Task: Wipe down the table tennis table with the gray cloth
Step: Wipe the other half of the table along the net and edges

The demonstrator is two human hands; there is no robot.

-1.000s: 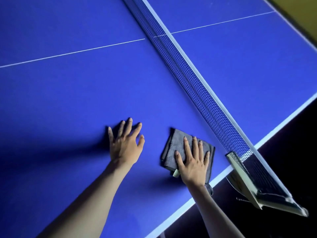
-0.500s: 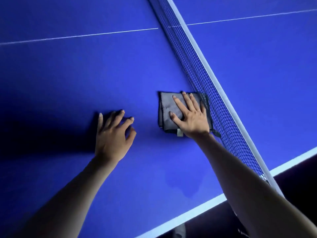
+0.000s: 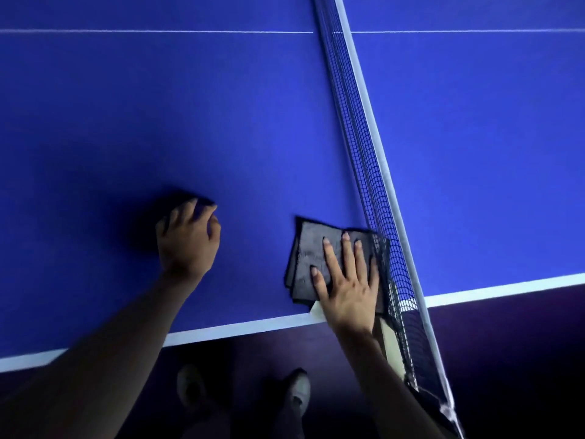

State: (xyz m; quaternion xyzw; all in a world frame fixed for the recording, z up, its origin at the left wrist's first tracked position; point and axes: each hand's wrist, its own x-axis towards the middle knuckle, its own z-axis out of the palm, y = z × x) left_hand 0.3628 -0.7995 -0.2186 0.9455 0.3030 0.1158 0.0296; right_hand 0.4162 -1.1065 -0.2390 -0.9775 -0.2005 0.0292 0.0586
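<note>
A folded gray cloth (image 3: 308, 255) lies on the blue table tennis table (image 3: 190, 122), close to the near white edge line and right against the foot of the net (image 3: 367, 160). My right hand (image 3: 348, 280) presses flat on the cloth with straight, spread fingers. To the left, my left hand (image 3: 186, 239) rests on the bare table surface with its fingers bent down to the top; it holds nothing.
The net runs from the top centre down to its clamp post (image 3: 395, 346) at the near table edge. A white centre line (image 3: 158, 31) crosses the far part. Below the edge, two shoes (image 3: 294, 391) stand on a dark floor.
My right hand has slid the cloth back along the net toward the near edge of the table. My left hand stayed on the table, its fingers now more bent.
</note>
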